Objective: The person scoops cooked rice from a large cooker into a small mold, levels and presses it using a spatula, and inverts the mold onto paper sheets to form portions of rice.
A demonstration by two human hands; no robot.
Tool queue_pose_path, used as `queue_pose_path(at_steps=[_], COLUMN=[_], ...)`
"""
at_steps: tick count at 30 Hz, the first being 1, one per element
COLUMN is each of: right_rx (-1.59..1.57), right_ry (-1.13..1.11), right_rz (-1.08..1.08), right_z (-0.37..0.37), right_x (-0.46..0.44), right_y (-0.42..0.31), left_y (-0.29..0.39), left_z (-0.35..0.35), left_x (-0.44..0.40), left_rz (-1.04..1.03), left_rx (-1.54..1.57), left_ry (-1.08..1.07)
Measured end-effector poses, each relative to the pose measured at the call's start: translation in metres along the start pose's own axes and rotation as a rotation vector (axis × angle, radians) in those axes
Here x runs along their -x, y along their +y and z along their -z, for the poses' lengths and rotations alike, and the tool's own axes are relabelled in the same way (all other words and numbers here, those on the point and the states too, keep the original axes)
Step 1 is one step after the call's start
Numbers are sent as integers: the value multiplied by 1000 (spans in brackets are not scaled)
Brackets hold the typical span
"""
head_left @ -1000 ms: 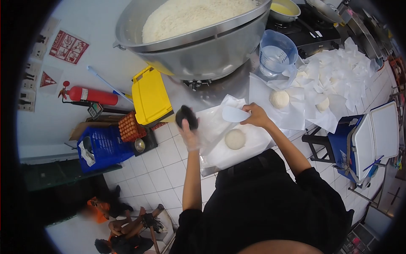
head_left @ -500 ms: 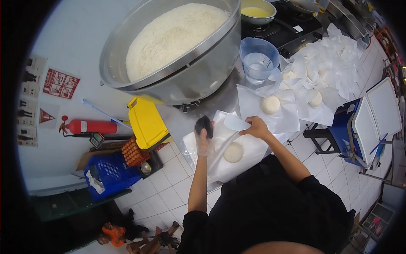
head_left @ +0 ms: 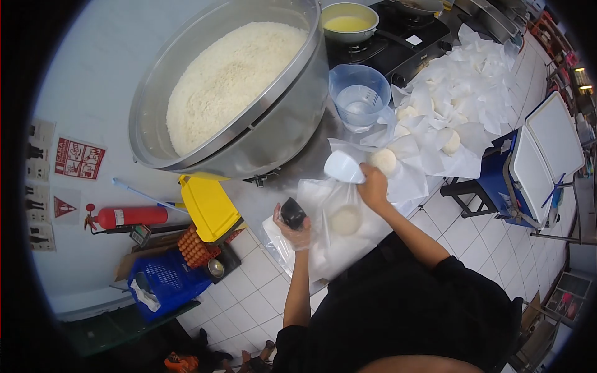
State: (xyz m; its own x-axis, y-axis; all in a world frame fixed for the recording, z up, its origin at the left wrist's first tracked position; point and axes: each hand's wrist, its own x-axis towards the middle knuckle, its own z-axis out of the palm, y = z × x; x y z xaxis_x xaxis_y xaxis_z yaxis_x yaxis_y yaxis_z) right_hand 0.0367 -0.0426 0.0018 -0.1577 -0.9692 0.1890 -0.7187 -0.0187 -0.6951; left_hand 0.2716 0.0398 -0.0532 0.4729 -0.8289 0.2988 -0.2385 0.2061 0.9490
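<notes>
My left hand (head_left: 299,235), in a clear plastic glove, is closed around a small black bowl (head_left: 292,213) at the near left of the work surface. My right hand (head_left: 374,188) grips a white scoop (head_left: 344,166) by its near end, over the far edge of the white paper sheets (head_left: 326,252). Between and below the hands lies a round of rice (head_left: 345,221) on those sheets. It looks hazy, and I cannot tell whether a thin sheet covers it. Just beyond my right hand sits another rice round (head_left: 382,162) on paper.
A large metal pot (head_left: 273,137) of white rice (head_left: 233,81) stands far left. Behind the papers are a clear jug (head_left: 359,93), a black stove (head_left: 404,53) and a pan of yellow liquid (head_left: 349,23). Paper-wrapped rice (head_left: 472,87) is piled right. A yellow lid (head_left: 209,208) is left.
The scoop has lifted away from the sheets towards the pot and turned. My left hand has drawn nearer my body, with the black bowl tilted in it. The view has shifted slightly.
</notes>
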Motion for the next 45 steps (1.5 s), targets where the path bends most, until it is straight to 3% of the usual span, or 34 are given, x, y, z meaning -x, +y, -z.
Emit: queue_pose_path(at_steps=[3, 6, 7, 10, 11, 13, 15, 17, 19, 21, 22, 23, 25, 29, 30, 31, 32, 34, 36, 39, 42, 45], right_rx=[75, 36, 1, -109, -152, -197, -222, -359, -349, -432, -429, -494, -524, -549, -591, -631, -669, -709, -713, -652, -681, -672], right_ry=[280, 444, 343, 108, 75, 98, 127, 140, 203, 196, 186, 116, 205, 267, 293, 318, 340, 356, 369, 461, 576, 619], right_rz=[46, -44, -100, -191, -169, -172, -241, -329, -286, -346, -353, -494, -422, -338, -309, -280, -251, -212, -178, -188, -194, -220], right_z=[22, 45, 55, 80, 87, 92, 99, 112, 115, 131, 135, 156, 158, 179, 178, 176, 175, 170, 166, 168, 179, 182], right_x=[-23, -33, -34, -33, -31, -30, -38, -48, -59, -74, -82, -93, -113, -149, -157, -164, -170, -179, -186, -193, -199, -205], right_y=[15, 24, 27, 32, 33, 36, 40, 32, 44, 34, 41, 8, 9, -26, -29, -29, -29, -36, -35, -20, 4, 16], left_y=[15, 15, 11, -27, -29, -14, 14, 107, 153, 192, 224, 256, 300, 323, 315, 298, 314, 303, 257, 215, 230, 218], left_z=[7, 25, 29, 36, 48, 51, 65, 89, 128, 175, 169, 163, 147, 88, 63, 39, -12, -58, -80, -89, -98, -96], left_x=[0, -6, -8, -3, -13, -36, -66, -104, -136, -175, -197, -220, -284, -404, -413, -426, -415, -412, -417, -411, -412, -412], left_rz=[-57, -150, -182, 75, 285, -294, -453, -197, -100, -189, -261, -341, -472, -582, -947, -1190, -403, -279, -507, -545, -438, -221], left_rx=[-82, -218, -274, 282, 519, 2, -25, 463, 569, 416, 225, 40, -559, -1156, -1535, -1554, -1270, -1425, -1615, -1592, -1704, -1494], left_ry=[31, 35, 38, 291, 336, 518, 627, 636, 580, 439, 401, 376, 372, -22, -80, -196, -279, -624, -745, -822, -923, -1058])
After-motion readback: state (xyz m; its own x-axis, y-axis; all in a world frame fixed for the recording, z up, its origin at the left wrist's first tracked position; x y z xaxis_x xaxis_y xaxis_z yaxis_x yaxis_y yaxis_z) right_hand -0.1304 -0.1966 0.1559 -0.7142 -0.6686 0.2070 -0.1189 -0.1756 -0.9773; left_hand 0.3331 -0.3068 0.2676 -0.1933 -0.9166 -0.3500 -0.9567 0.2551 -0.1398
